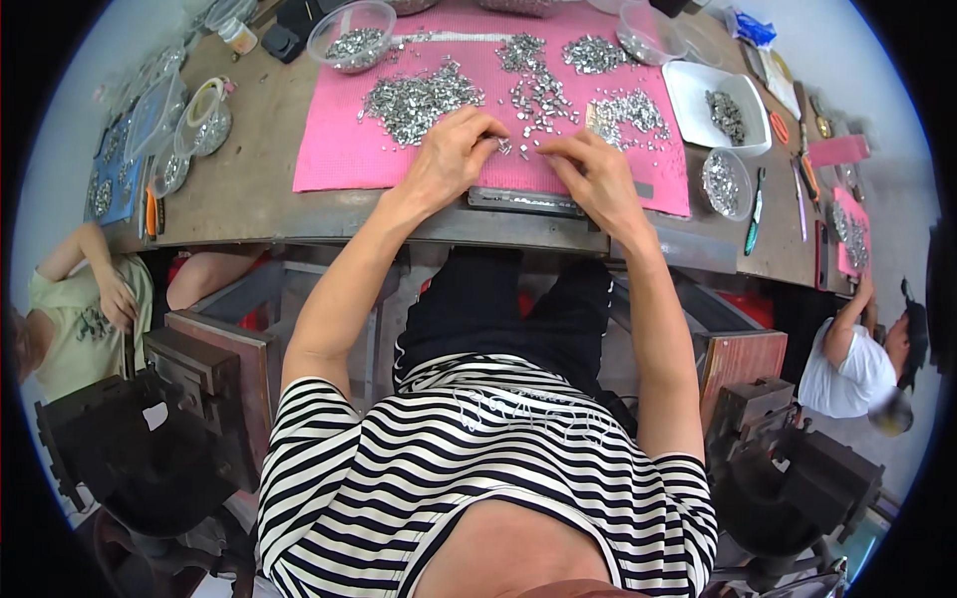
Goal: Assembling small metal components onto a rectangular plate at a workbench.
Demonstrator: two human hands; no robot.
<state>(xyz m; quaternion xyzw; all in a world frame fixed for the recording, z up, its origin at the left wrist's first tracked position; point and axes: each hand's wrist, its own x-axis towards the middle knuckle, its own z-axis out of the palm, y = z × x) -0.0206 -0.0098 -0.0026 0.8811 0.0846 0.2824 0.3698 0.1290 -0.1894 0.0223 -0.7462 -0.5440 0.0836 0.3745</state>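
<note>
Small silver metal pieces (424, 103) lie heaped on a pink mat, with a looser scatter of pieces (538, 98) to the right of that heap. My left hand (454, 151) is over the mat's near part, its thumb and forefinger pinched at a small silver metal piece (504, 147). Facing it from the right is my right hand (596, 177), forefinger and thumb stretched toward a few loose pieces (524, 152), their tips slightly apart. I see nothing between those tips. A metal bar-like tray (523, 202) sits at the table edge below the hands.
Clear bowls of metal pieces stand at the mat's back left (351, 40) and right side (726, 185). A white tray (688, 95) holds darker pieces. A toothbrush (756, 211) and orange-handled tools (808, 179) lie right. Co-workers sit at left (95, 289) and right (847, 359).
</note>
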